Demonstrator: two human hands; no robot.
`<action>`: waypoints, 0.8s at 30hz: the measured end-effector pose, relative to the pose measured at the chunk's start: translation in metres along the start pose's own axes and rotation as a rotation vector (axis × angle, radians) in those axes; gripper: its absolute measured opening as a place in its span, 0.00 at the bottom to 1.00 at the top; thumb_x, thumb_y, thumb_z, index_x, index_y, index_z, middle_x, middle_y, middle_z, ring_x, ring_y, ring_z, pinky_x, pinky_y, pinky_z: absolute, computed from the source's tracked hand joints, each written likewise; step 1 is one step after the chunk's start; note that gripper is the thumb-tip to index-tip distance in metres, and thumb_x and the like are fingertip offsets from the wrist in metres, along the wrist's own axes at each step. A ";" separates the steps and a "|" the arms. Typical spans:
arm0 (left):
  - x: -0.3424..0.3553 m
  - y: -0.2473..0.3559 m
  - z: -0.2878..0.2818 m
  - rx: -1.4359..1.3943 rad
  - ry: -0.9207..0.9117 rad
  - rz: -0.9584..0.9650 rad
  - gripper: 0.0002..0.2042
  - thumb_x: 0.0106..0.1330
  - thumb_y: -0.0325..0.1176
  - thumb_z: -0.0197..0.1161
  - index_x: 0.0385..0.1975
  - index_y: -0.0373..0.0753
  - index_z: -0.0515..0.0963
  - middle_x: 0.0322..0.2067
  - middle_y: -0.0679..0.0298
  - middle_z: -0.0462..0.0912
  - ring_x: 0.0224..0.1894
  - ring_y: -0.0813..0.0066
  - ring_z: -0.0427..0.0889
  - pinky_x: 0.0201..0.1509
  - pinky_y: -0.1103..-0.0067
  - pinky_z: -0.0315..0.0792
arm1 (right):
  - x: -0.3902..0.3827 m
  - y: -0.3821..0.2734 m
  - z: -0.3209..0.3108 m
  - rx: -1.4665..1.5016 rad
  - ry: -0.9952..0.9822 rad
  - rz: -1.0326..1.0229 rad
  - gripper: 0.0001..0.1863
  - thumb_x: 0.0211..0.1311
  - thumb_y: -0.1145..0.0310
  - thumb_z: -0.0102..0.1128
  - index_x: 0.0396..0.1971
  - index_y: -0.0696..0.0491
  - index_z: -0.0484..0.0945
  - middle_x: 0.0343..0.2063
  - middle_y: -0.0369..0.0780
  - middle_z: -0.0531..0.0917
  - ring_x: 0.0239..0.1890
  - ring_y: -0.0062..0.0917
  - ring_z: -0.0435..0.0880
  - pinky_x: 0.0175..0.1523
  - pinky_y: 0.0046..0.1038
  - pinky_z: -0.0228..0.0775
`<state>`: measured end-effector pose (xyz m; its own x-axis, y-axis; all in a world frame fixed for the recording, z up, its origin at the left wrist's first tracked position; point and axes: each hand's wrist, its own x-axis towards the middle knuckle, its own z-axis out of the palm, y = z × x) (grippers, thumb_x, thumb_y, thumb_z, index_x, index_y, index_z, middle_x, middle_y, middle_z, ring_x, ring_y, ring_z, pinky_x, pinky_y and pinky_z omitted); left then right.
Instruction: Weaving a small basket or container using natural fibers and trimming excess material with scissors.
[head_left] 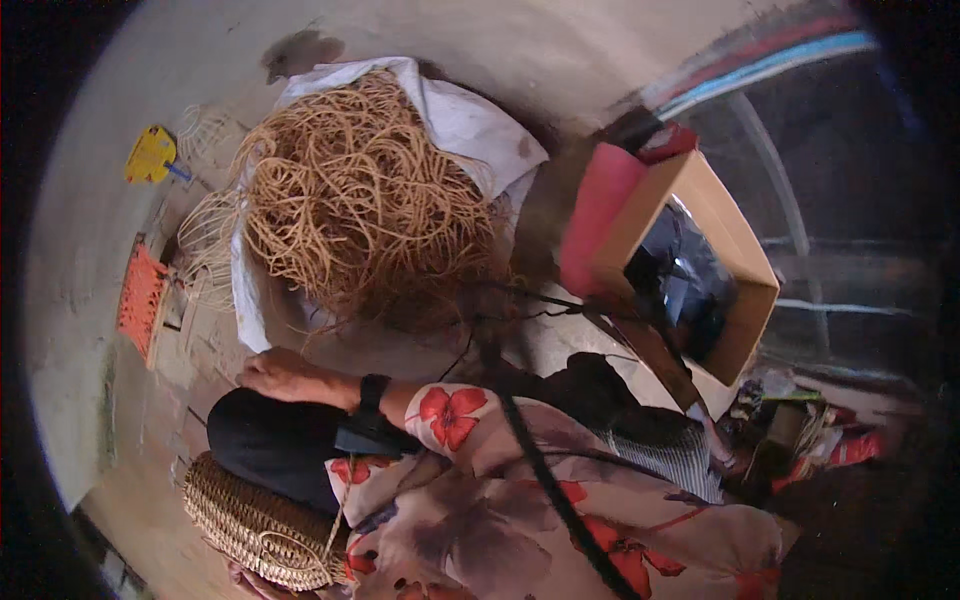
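Landmark: heap of tan cane strands [365,205] at upper centre.

- Open cardboard box [700,270]: right of the heap, tilted, mouth facing the camera. Plain brown walls, rectangular. Dark glossy contents inside, not identifiable.
- Pink-red flat sheet or folder [595,225]: between the heap and the box, leaning against the box's left wall.
- Small red item [665,142] at the box's top corner; kind unclear.
- Yellow tag-shaped piece [150,155]: left of the heap, on the floor, flat.

No screens seen. No signs.
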<state>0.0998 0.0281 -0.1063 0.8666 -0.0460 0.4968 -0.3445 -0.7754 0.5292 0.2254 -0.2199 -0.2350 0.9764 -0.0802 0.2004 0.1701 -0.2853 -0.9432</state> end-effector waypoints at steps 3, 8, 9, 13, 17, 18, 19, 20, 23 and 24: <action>0.002 -0.001 0.007 -0.030 -0.021 0.013 0.34 0.61 0.61 0.44 0.52 0.32 0.64 0.49 0.45 0.67 0.53 0.44 0.69 0.54 0.53 0.68 | -0.019 0.027 0.000 -0.007 0.069 0.166 0.16 0.58 0.57 0.51 0.25 0.57 0.76 0.24 0.48 0.78 0.26 0.42 0.78 0.33 0.41 0.67; 0.004 -0.003 0.010 -0.049 -0.027 0.014 0.35 0.61 0.63 0.43 0.52 0.32 0.64 0.49 0.44 0.67 0.54 0.44 0.69 0.54 0.52 0.67 | -0.044 0.069 0.007 -0.047 0.096 0.377 0.17 0.58 0.57 0.51 0.25 0.57 0.77 0.23 0.48 0.79 0.25 0.39 0.78 0.33 0.38 0.67; 0.004 -0.003 0.009 -0.046 -0.029 0.013 0.36 0.61 0.63 0.43 0.52 0.32 0.64 0.49 0.44 0.67 0.54 0.43 0.69 0.54 0.52 0.67 | -0.050 0.077 0.008 -0.068 0.071 0.374 0.16 0.58 0.58 0.51 0.25 0.57 0.77 0.23 0.47 0.78 0.25 0.39 0.78 0.32 0.38 0.67; 0.004 -0.007 0.006 -0.042 -0.031 0.002 0.36 0.60 0.64 0.43 0.53 0.32 0.65 0.50 0.44 0.67 0.54 0.43 0.69 0.54 0.52 0.67 | -0.070 0.109 0.010 -0.213 -0.078 0.319 0.15 0.57 0.59 0.52 0.26 0.57 0.77 0.22 0.47 0.78 0.25 0.37 0.78 0.32 0.37 0.68; 0.004 -0.009 0.004 -0.042 -0.040 -0.010 0.37 0.60 0.64 0.42 0.53 0.33 0.65 0.50 0.44 0.67 0.54 0.42 0.68 0.55 0.51 0.66 | -0.086 0.133 0.013 -0.373 -0.267 0.260 0.14 0.57 0.60 0.52 0.26 0.58 0.77 0.22 0.46 0.78 0.24 0.36 0.78 0.31 0.36 0.68; 0.003 -0.009 0.003 -0.043 -0.040 -0.011 0.37 0.59 0.65 0.42 0.53 0.33 0.65 0.50 0.44 0.67 0.54 0.42 0.68 0.55 0.51 0.66 | -0.090 0.138 0.013 -0.403 -0.299 0.246 0.14 0.57 0.61 0.52 0.26 0.58 0.77 0.21 0.46 0.78 0.24 0.35 0.78 0.31 0.35 0.68; 0.004 -0.009 0.003 -0.044 -0.042 -0.016 0.38 0.59 0.65 0.42 0.53 0.33 0.65 0.50 0.44 0.67 0.54 0.42 0.68 0.55 0.51 0.66 | -0.092 0.142 0.012 -0.426 -0.329 0.235 0.14 0.57 0.61 0.52 0.26 0.58 0.77 0.21 0.45 0.78 0.24 0.35 0.78 0.31 0.35 0.68; 0.004 -0.009 0.002 -0.041 -0.043 -0.015 0.38 0.59 0.65 0.42 0.53 0.33 0.65 0.50 0.44 0.67 0.54 0.42 0.68 0.55 0.50 0.66 | -0.094 0.146 0.009 -0.438 -0.334 0.228 0.14 0.57 0.61 0.52 0.26 0.58 0.77 0.21 0.45 0.78 0.24 0.35 0.78 0.31 0.35 0.68; 0.004 -0.009 -0.001 -0.040 -0.048 -0.022 0.38 0.59 0.66 0.42 0.53 0.33 0.65 0.50 0.44 0.67 0.54 0.41 0.68 0.55 0.50 0.66 | -0.088 0.156 -0.012 -0.397 -0.230 0.234 0.13 0.57 0.62 0.53 0.27 0.58 0.77 0.21 0.45 0.78 0.23 0.33 0.78 0.31 0.34 0.68; 0.004 -0.010 -0.002 -0.038 -0.048 -0.026 0.39 0.59 0.66 0.42 0.53 0.33 0.65 0.50 0.44 0.67 0.55 0.41 0.68 0.55 0.50 0.66 | -0.083 0.158 -0.024 -0.325 -0.101 0.249 0.13 0.57 0.63 0.53 0.27 0.58 0.77 0.20 0.44 0.78 0.23 0.33 0.78 0.31 0.34 0.68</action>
<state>0.1060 0.0364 -0.1081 0.8916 -0.0569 0.4493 -0.3343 -0.7520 0.5681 0.1680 -0.2814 -0.3948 0.9933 -0.0954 -0.0655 -0.1078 -0.5571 -0.8234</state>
